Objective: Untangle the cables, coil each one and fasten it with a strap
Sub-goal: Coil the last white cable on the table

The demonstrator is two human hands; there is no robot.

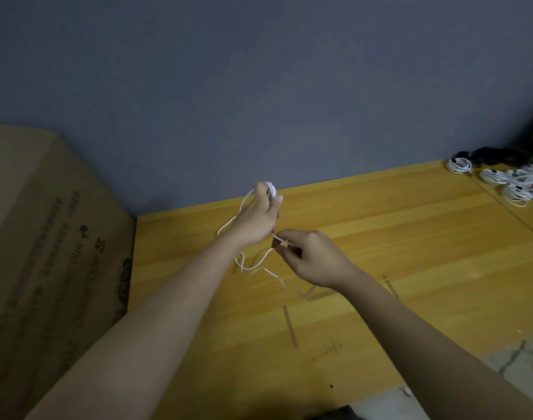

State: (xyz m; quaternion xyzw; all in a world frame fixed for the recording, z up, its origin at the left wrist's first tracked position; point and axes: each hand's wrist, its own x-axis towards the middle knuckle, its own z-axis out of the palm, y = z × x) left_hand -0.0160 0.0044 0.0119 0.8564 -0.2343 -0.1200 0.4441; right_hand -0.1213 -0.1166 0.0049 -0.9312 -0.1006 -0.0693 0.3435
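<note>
Viewing from the head camera: one cardboard box [47, 237] stands at the left edge of the wooden table [380, 237]; its contents are hidden. Left hand [257, 218] is raised above the table, fingers curled round a small coil of white cable [270, 189]. Right hand [312, 257] pinches the cable's loose run just beside the left hand; the slack trails onto the table. At far right lie roughly seven white coiled cables [515, 184] and, apparently, several black ones [489, 156], blurred.

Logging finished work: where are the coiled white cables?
In the head view, the coiled white cables lie far right on the wooden table, beside black cables near the wall.
</note>
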